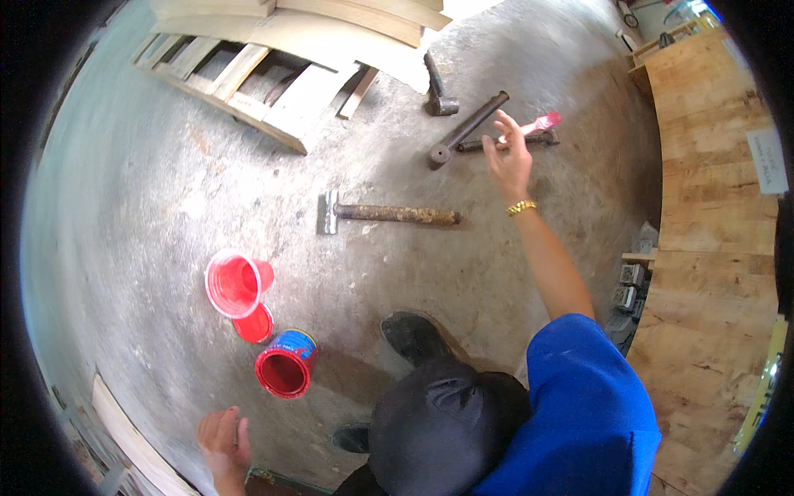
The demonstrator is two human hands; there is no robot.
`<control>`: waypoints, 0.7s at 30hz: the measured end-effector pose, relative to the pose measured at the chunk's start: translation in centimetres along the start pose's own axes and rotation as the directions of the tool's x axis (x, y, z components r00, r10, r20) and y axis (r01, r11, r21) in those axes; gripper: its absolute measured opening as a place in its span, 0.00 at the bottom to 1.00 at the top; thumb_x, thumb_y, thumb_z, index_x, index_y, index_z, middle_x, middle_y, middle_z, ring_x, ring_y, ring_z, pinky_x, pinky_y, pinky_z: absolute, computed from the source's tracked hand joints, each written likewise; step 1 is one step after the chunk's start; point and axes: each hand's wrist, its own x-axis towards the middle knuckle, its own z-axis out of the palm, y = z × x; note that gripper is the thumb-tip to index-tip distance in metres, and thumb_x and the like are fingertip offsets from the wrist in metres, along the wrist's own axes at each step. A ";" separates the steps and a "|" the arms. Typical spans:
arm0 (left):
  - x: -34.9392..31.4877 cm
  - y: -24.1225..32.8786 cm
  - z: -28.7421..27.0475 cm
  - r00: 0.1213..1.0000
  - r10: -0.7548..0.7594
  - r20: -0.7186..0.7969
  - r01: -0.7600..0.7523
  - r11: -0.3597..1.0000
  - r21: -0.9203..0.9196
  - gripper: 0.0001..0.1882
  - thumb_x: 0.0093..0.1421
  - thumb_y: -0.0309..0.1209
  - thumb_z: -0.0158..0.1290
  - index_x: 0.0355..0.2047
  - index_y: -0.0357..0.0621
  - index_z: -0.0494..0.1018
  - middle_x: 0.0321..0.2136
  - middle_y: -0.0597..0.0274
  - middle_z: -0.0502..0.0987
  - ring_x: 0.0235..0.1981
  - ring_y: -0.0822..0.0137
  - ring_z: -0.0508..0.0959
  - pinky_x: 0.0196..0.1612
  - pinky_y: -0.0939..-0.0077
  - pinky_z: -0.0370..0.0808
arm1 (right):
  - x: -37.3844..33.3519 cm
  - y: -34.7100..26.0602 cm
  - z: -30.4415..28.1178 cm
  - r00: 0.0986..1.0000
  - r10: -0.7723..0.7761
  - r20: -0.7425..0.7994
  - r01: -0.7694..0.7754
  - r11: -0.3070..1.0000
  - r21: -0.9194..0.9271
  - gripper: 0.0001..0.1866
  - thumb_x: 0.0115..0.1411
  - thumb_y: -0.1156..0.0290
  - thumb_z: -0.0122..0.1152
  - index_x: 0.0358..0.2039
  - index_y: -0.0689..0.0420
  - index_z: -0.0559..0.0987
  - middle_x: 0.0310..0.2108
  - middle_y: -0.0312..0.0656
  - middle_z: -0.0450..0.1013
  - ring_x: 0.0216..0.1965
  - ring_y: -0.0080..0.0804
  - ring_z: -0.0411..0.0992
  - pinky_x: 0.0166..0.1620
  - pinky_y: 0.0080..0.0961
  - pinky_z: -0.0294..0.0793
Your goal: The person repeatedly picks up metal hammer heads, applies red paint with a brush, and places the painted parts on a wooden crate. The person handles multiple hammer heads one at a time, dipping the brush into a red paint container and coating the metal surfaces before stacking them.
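In my right hand [510, 161], stretched out to the upper right, is a paintbrush [542, 125] with red-pink bristles; the fingers close on its handle. The brush is over a dark hammer-like tool [542, 139] on the floor, and I cannot tell whether they touch. Beside it lies a dark long-handled hammer [471, 128]. My left hand [223, 440] is low at the left with its fingers curled, and whatever may be inside is hidden. Nearest to it stands an open paint can [299, 351], red inside. A clear plastic cup [240, 283] with red paint and a red lid [254, 324] sit just beyond.
A hammer [389, 213] with a worn wooden handle lies mid-floor. Another dark hammer [438, 87] is farther back, near a wooden pallet [240, 78] bearing boards. A wooden table [703, 215] runs along the right. A plank [136, 438] lies at the lower left.
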 end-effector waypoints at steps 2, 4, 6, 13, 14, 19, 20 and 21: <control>1.7 0.4 0.6 0.997 0.049 0.055 -0.048 0.999 -0.022 0.12 0.46 0.25 0.57 0.33 0.38 0.71 0.27 0.53 0.72 0.30 0.51 0.72 0.33 0.61 0.67 | 0.7 1.4 1.0 1.000 0.005 0.006 -0.004 0.997 -0.075 0.27 0.50 0.74 0.63 0.52 0.55 0.68 0.39 0.46 0.75 0.37 0.30 0.73 0.41 0.26 0.72; 2.6 0.7 1.0 0.993 0.073 0.088 -0.072 0.997 -0.017 0.13 0.45 0.26 0.57 0.33 0.38 0.71 0.26 0.53 0.71 0.30 0.51 0.71 0.32 0.61 0.67 | 1.2 2.5 2.4 0.999 0.015 0.052 -0.008 0.990 -0.137 0.28 0.51 0.74 0.61 0.54 0.56 0.65 0.39 0.48 0.74 0.39 0.41 0.74 0.43 0.34 0.71; 2.9 0.9 1.4 0.992 0.080 0.095 -0.081 0.997 0.007 0.12 0.45 0.25 0.57 0.32 0.39 0.71 0.25 0.54 0.71 0.29 0.52 0.72 0.31 0.62 0.67 | 1.5 3.3 4.3 0.979 0.066 0.191 -0.036 0.987 -0.156 0.31 0.50 0.75 0.60 0.55 0.57 0.61 0.40 0.47 0.74 0.41 0.45 0.73 0.41 0.36 0.70; 1.2 0.0 3.7 0.991 -0.068 0.117 0.073 0.996 -0.043 0.08 0.49 0.25 0.55 0.31 0.39 0.72 0.26 0.51 0.73 0.31 0.52 0.74 0.35 0.61 0.68 | 6.0 6.3 9.5 0.976 0.083 0.201 0.002 0.922 -0.388 0.41 0.48 0.69 0.65 0.59 0.55 0.52 0.59 0.49 0.57 0.49 0.46 0.68 0.48 0.47 0.62; 0.9 0.0 4.1 0.989 -0.089 0.122 0.097 0.994 -0.055 0.08 0.50 0.25 0.55 0.31 0.39 0.73 0.26 0.52 0.73 0.31 0.52 0.74 0.35 0.61 0.68 | 6.4 6.4 10.2 0.973 0.108 0.202 -0.012 0.903 -0.429 0.43 0.47 0.67 0.66 0.59 0.56 0.51 0.61 0.49 0.54 0.51 0.46 0.67 0.49 0.50 0.60; 0.1 1.2 4.2 0.965 -0.161 0.206 0.177 0.983 -0.059 0.06 0.50 0.26 0.55 0.30 0.39 0.73 0.23 0.54 0.72 0.28 0.55 0.74 0.33 0.63 0.69 | 7.9 6.6 12.8 0.924 0.260 0.280 -0.108 0.881 -0.461 0.43 0.46 0.68 0.67 0.58 0.58 0.50 0.61 0.51 0.55 0.48 0.50 0.69 0.49 0.47 0.64; 0.3 1.2 4.7 0.970 -0.138 0.199 0.161 0.981 -0.105 0.06 0.50 0.26 0.55 0.30 0.39 0.73 0.23 0.55 0.72 0.27 0.55 0.74 0.32 0.64 0.69 | 8.2 7.3 12.2 0.930 0.246 0.273 -0.096 0.879 -0.467 0.43 0.46 0.68 0.67 0.57 0.58 0.50 0.60 0.52 0.55 0.48 0.50 0.70 0.49 0.46 0.66; 0.1 1.2 4.9 0.972 -0.139 0.188 0.166 0.976 -0.139 0.06 0.50 0.26 0.55 0.30 0.40 0.73 0.22 0.55 0.72 0.26 0.55 0.74 0.31 0.64 0.69 | 8.2 7.3 12.3 0.940 0.235 0.247 -0.077 0.852 -0.518 0.42 0.46 0.70 0.66 0.57 0.59 0.51 0.56 0.54 0.61 0.45 0.51 0.71 0.47 0.42 0.70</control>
